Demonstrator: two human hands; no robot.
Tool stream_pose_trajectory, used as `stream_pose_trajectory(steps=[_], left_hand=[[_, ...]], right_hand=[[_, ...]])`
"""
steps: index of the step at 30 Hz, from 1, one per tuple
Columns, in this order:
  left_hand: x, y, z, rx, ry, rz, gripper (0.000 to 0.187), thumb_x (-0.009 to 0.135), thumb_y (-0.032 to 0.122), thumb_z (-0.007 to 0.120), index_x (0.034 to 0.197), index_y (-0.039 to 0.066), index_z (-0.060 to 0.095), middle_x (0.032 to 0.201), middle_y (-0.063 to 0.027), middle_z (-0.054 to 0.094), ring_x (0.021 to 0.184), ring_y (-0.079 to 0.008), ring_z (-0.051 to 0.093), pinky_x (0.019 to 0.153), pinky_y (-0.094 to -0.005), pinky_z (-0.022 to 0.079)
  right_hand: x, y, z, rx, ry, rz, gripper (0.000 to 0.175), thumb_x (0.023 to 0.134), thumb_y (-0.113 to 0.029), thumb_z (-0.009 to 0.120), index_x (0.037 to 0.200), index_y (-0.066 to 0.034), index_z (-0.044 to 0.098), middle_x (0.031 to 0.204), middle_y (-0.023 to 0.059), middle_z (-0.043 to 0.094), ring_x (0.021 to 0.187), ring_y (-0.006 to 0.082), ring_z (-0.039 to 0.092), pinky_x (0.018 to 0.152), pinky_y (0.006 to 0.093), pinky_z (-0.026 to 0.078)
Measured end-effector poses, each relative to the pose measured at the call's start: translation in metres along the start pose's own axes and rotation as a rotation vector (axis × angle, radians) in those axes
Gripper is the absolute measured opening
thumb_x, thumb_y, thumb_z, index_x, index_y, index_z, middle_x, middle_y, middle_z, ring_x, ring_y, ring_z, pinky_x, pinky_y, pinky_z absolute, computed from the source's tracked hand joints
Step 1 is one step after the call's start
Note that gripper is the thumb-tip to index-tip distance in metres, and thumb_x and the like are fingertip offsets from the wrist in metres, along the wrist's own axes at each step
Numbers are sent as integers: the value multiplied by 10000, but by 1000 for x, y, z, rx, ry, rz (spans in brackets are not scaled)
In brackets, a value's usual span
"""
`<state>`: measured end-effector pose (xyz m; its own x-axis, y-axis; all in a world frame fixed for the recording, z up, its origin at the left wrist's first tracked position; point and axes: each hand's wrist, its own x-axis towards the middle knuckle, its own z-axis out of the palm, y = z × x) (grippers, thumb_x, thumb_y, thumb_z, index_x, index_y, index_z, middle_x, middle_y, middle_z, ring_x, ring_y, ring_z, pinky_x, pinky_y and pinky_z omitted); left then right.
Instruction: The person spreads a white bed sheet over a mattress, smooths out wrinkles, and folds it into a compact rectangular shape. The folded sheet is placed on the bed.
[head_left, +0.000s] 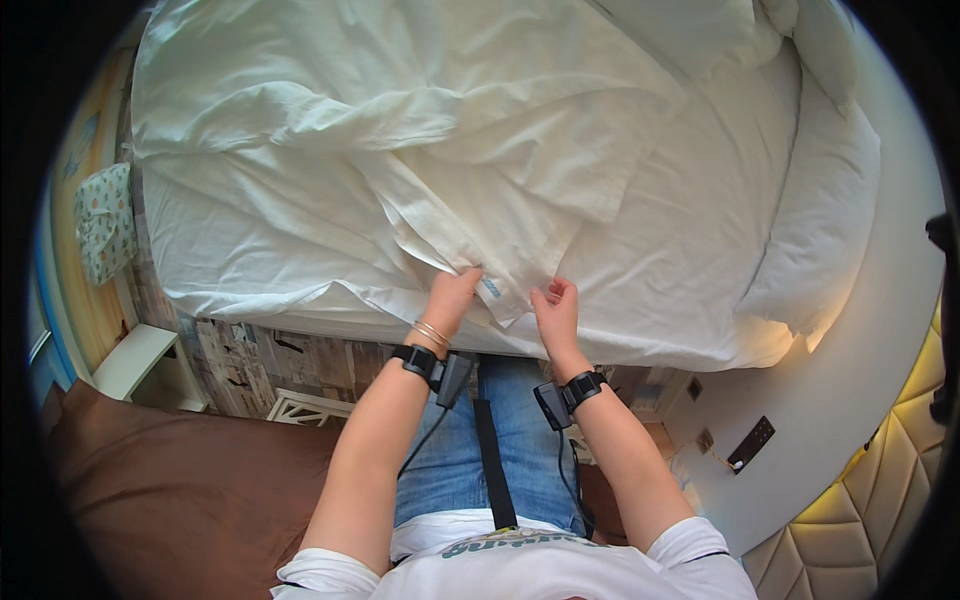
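A white duvet cover (525, 187) lies folded and rumpled over the white-sheeted mattress (225, 255) before me. Pinched between thumb and fingers of my left hand (452, 298) is the edge of the cover, close to a small blue-and-white label (490, 287). My right hand (556, 309) is raised just right of the cover's near corner, with fingers curled and thumb apart; nothing shows between them. The cloth corner hangs toward the near side of the bed, between my two hands.
White pillows (817, 217) line the right end of the bed. A patterned cushion or bundle (105, 223) and a small white shelf unit (146, 360) stand at left. Brown cloth (202, 480) covers a surface behind me. A dark socket strip (751, 444) holds a plugged cable at right.
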<state>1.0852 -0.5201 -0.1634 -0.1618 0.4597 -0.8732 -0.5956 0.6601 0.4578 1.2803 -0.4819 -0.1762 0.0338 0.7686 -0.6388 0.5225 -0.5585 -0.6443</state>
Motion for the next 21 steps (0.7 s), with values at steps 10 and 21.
stream_pose_trajectory(steps=[10, 21], left_hand=[[-32, 13, 2, -311, -88, -60, 281, 931, 155, 562, 1166, 2, 590, 1109, -83, 660, 1004, -218, 658, 889, -379, 548], [45, 158, -78, -991, -33, 310, 508, 998, 400, 534, 1361, 46, 501, 1331, -130, 584, 1232, -288, 542, 1093, -447, 390]], right_hand=[[-10, -33, -10, 807, -585, 550, 448, 969, -193, 633, 1306, 69, 499, 1183, 163, 659, 1009, 227, 687, 841, 363, 581], [-33, -33, -36, 705, -410, 510, 395, 985, -226, 626, 1253, 56, 556, 1113, 154, 693, 927, 214, 707, 778, 346, 596]])
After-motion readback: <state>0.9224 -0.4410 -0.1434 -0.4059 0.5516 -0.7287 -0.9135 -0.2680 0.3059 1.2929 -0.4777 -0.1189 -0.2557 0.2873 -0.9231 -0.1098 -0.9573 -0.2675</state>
